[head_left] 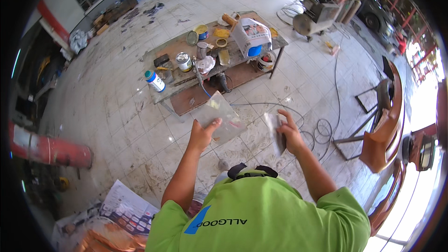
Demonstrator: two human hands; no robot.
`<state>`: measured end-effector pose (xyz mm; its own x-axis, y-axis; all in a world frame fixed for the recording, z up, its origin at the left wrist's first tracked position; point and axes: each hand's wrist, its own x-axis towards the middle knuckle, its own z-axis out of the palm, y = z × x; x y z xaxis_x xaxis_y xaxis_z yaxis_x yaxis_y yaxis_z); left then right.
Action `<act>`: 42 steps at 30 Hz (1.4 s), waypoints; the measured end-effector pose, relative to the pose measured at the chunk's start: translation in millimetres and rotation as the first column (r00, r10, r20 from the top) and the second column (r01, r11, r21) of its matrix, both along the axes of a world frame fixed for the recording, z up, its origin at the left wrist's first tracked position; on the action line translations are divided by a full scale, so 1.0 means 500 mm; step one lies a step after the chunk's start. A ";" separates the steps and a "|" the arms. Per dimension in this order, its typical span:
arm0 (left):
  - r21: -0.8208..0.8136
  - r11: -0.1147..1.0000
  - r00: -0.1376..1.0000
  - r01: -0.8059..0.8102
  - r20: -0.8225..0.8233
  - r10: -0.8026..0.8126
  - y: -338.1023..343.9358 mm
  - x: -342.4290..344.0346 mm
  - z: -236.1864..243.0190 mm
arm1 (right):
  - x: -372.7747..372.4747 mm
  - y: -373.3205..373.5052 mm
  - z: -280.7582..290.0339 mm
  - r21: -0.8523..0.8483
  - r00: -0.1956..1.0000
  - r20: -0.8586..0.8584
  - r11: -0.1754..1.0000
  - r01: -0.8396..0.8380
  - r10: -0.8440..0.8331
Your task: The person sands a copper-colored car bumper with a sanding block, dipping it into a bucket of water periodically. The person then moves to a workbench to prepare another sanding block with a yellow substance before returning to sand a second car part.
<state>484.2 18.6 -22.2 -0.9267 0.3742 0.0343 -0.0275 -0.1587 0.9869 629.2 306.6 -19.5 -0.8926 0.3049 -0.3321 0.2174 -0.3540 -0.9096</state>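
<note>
My left hand [203, 134] grips a flat, pale grey mixing board [225, 117] by its near left edge, thumb on top. Yellow and reddish smears of paste mark its face. To the right, my right hand [292, 136] is closed around a wide, flat metal putty spreader [274, 133], its pale blade facing the board. A gap separates the two. Both hands are in front of me, above the tiled floor.
Ahead stands a worn workbench [161, 58] with an open can [184, 62], a blue-capped bottle [154, 80] and newspaper [249, 35]. A hose [337, 79] trails over the floor. At right, an orange bumper [382, 135] rests on a stand; a red post [56, 151] is at left.
</note>
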 end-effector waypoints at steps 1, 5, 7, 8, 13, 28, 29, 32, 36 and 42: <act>-0.015 1.000 1.000 0.028 -0.002 -0.028 0.003 -0.004 0.004 | -0.008 -0.005 -0.002 -0.261 0.985 0.055 0.954 -0.146 0.165; -0.099 0.977 0.982 0.188 -0.005 -0.189 0.018 -0.015 0.016 | 0.014 -0.096 -0.012 -0.704 0.828 0.017 0.595 -0.388 0.561; -0.146 0.957 0.966 0.252 -0.015 -0.257 0.019 -0.019 0.022 | 0.027 -0.118 -0.028 -0.762 0.796 -0.067 0.483 -0.430 0.602; -0.166 0.942 0.953 0.292 -0.036 -0.302 0.024 -0.019 0.020 | 0.035 -0.115 -0.042 -0.789 0.799 -0.038 0.473 -0.392 0.600; -0.196 0.894 0.903 0.402 -0.074 -0.423 0.050 0.004 0.019 | 0.009 -0.106 -0.072 -0.849 0.766 0.052 0.432 -0.303 0.640; -0.320 0.891 0.945 0.321 0.055 -0.321 0.141 -0.013 0.032 | -0.028 0.108 -0.027 0.576 1.000 -0.006 0.817 0.025 -0.026; -0.396 0.852 0.924 0.342 -0.024 -0.382 0.146 -0.017 0.021 | -0.031 0.104 0.018 0.733 0.985 -0.123 0.680 0.009 0.119; -0.554 0.756 0.864 0.347 -0.125 -0.488 0.184 0.005 0.073 | -0.037 0.088 0.082 0.954 0.854 -0.235 0.277 0.113 0.463; -0.502 0.822 0.848 0.268 -0.282 -0.449 0.206 0.020 0.079 | -0.043 0.073 0.094 0.967 0.817 -0.242 0.203 0.156 0.523; -0.409 0.908 0.861 0.092 -0.426 -0.279 0.197 0.036 0.113 | -0.003 0.059 0.023 0.953 0.766 -0.189 0.304 -0.008 0.614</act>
